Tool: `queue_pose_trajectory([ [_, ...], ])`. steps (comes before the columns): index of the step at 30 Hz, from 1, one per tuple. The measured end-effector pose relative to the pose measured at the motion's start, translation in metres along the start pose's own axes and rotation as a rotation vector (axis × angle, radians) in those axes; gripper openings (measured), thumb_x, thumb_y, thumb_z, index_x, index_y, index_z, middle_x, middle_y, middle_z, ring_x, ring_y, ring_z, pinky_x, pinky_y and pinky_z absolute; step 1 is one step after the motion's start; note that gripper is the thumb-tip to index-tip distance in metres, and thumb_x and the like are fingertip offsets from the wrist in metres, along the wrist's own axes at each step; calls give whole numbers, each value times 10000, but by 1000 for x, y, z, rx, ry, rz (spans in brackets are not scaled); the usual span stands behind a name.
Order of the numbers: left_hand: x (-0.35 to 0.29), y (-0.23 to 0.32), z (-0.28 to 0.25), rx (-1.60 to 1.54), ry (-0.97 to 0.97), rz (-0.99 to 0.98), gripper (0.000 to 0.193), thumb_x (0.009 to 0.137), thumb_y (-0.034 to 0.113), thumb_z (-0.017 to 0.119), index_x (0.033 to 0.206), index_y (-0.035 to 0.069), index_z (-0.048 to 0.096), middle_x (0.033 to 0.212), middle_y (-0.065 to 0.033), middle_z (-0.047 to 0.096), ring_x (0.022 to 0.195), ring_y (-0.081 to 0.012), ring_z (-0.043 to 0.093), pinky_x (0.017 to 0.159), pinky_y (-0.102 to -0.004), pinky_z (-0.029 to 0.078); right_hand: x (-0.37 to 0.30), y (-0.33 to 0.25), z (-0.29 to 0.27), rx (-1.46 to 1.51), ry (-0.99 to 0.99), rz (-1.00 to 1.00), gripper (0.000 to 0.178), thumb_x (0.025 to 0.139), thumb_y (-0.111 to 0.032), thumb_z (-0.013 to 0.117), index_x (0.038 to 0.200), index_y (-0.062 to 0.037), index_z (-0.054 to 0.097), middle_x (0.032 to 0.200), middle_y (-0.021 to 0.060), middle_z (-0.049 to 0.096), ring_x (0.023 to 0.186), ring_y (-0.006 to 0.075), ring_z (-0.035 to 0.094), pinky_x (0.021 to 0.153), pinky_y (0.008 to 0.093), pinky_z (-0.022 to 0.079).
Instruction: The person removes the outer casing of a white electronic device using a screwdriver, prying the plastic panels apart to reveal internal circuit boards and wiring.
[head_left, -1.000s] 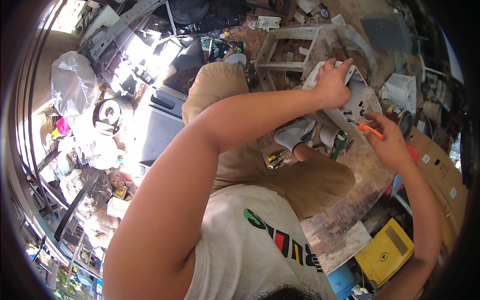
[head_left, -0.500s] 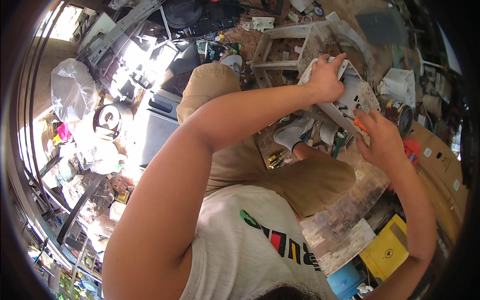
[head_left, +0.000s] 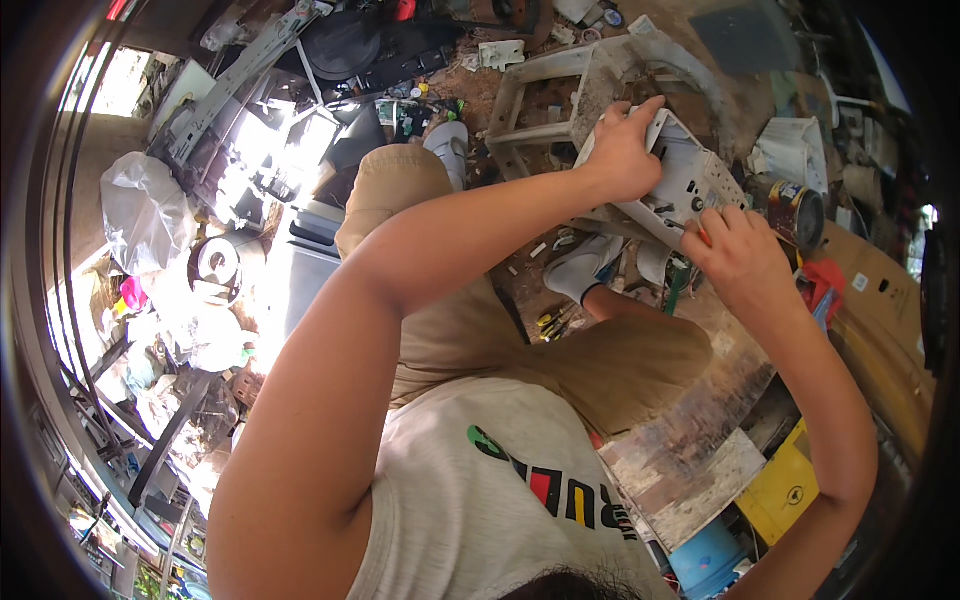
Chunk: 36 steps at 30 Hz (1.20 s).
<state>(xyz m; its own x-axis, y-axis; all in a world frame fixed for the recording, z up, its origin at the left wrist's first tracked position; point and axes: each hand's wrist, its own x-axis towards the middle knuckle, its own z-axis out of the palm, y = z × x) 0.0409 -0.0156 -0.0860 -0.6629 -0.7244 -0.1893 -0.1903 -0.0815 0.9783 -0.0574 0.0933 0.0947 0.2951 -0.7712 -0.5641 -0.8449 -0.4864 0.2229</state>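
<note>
A white boxy housing (head_left: 690, 178) with holes in its side panel is tilted at the upper right. My left hand (head_left: 628, 155) grips its upper left edge, with the fingers bent over the rim. In my right hand (head_left: 740, 248) is a screwdriver with an orange handle (head_left: 704, 238), mostly covered by the fingers. Its thin shaft points at the lower side of the housing; whether the tip touches a screw cannot be made out.
Behind the housing stands a dirty frame (head_left: 540, 100). To its right are a dark can (head_left: 797, 215) and a white container (head_left: 790, 150). Yellow-handled tools (head_left: 550, 322) lie near my foot. A worn board (head_left: 690, 430), a yellow case (head_left: 785, 485) and a blue bucket (head_left: 705, 560) sit lower right.
Both hands and the housing appear slightly further left. My right hand has turned and closed more around the screwdriver, hiding more of its orange handle.
</note>
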Motion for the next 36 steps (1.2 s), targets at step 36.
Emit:
queue_pose_trajectory([
  [36, -5, -7, 3, -9, 32, 106, 795, 767, 1, 537, 1532, 149, 380, 1479, -325, 343, 1402, -471, 317, 1178, -466, 312, 9, -11, 11, 91, 35, 24, 282, 865, -213, 654, 1100, -58, 682, 922, 155, 645, 915, 374, 665, 757, 447, 531],
])
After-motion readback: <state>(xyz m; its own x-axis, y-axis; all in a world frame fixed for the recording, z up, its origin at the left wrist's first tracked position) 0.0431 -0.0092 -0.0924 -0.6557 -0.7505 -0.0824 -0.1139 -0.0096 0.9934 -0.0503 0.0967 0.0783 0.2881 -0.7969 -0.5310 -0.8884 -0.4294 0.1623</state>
